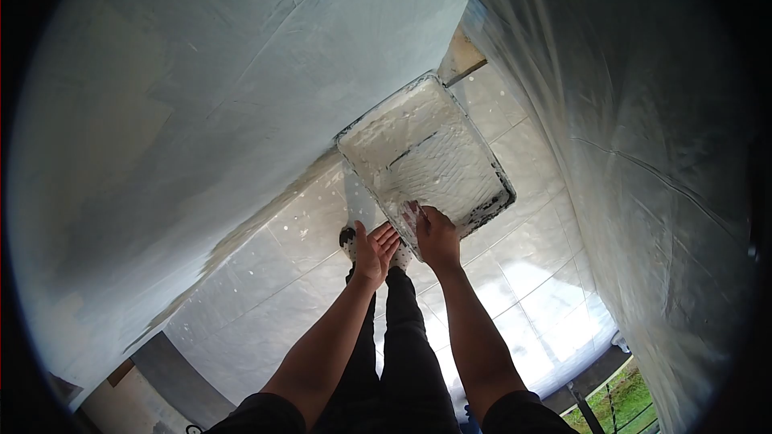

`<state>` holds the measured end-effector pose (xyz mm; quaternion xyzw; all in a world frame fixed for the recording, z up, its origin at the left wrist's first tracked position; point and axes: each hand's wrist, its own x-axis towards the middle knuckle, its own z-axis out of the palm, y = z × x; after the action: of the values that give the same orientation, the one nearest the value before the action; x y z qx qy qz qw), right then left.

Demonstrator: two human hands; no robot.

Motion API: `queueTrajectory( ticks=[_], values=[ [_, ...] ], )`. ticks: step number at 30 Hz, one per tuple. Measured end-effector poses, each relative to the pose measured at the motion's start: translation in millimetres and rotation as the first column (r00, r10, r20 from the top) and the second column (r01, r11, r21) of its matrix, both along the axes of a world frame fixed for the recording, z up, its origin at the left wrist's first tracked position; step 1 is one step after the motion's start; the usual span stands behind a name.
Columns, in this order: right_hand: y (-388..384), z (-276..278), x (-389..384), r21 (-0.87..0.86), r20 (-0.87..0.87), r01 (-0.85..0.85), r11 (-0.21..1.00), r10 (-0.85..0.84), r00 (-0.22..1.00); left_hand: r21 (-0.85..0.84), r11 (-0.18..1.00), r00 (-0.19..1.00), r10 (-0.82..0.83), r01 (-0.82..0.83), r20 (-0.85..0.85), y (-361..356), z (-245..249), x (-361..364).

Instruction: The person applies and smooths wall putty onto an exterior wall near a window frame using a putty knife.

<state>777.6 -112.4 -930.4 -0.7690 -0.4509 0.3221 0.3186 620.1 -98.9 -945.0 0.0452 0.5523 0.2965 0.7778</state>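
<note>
A paint tray with a dark, paint-crusted rim lies below me, thickly coated with white paint over its ridged slope. My right hand is closed at the tray's near left corner. White paint covers what shows at its fingertips, and I cannot tell what it grips there. To the left of that corner is my left hand, palm turned up, fingers stretched toward the tray, holding nothing.
A partly coated wall rises on the left, close against the tray. Clear plastic sheeting hangs on the right. White-spattered floor covering lies beneath my feet in spotted socks. A wooden piece sits behind the tray.
</note>
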Motion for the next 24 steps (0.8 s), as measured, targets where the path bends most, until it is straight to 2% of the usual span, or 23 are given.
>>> queueTrajectory(
  ticks=[2,4,10,13,17,19,24],
  values=[
    [3,-1,-3,0.053,0.022,0.008,0.999,-0.009,1.000,0.003,1.000,1.000,-0.003,0.003,0.005,1,1,-1],
    [5,4,-1,-0.076,-0.049,-0.010,0.997,0.007,0.999,-0.009,1.000,1.000,-0.018,0.018,0.011,1,2,-1],
    [8,6,-6,-0.099,-0.031,0.007,0.995,-0.010,0.999,-0.019,1.000,1.000,-0.009,0.009,0.019,1,-1,-1],
    [9,-2,-8,-0.018,-0.030,0.005,1.000,-0.005,1.000,-0.017,1.000,1.000,-0.008,0.009,0.023,0,-1,-1],
    [18,4,-7,-0.032,0.010,-0.016,0.999,0.016,1.000,-0.009,1.000,1.000,-0.010,0.010,0.028,-1,-5,-3],
    [23,14,3,-0.100,-0.185,0.059,0.993,-0.077,0.980,-0.014,1.000,0.999,-0.006,0.006,0.032,-1,-7,-4],
    [22,3,25,-0.174,-0.224,0.160,0.972,-0.198,0.954,-0.004,1.000,0.999,-0.025,0.025,0.046,2,-3,-5]
  ],
)
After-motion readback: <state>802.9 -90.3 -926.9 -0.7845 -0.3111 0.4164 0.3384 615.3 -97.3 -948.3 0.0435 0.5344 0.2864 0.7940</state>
